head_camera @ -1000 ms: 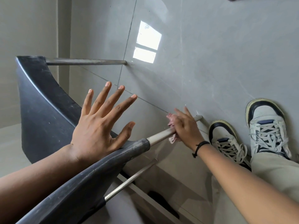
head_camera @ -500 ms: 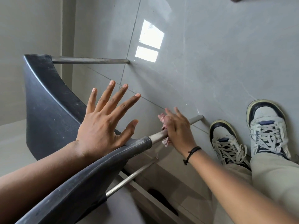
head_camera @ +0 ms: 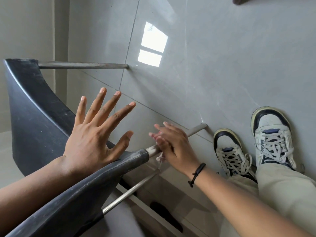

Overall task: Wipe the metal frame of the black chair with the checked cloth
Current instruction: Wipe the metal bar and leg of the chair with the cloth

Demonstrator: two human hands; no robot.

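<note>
The black chair fills the left of the view, seen from above, with metal legs running down to the floor. My left hand rests with its palm heel on the chair's top edge, fingers spread. My right hand is wrapped around the near metal leg close to where it leaves the black shell. It holds the cloth against the tube; only a pale pinkish scrap shows under the fingers. A second leg runs across the upper left and a third lies lower down.
Glossy grey floor tiles reflect a bright window. My two white and black sneakers stand beside the leg's foot, at the right. A grey wall rises at the far left. A dark object sits at the top edge.
My right hand has slid with the cloth up the metal leg, away from the foot and toward the black shell. My left hand stays on the chair edge.
</note>
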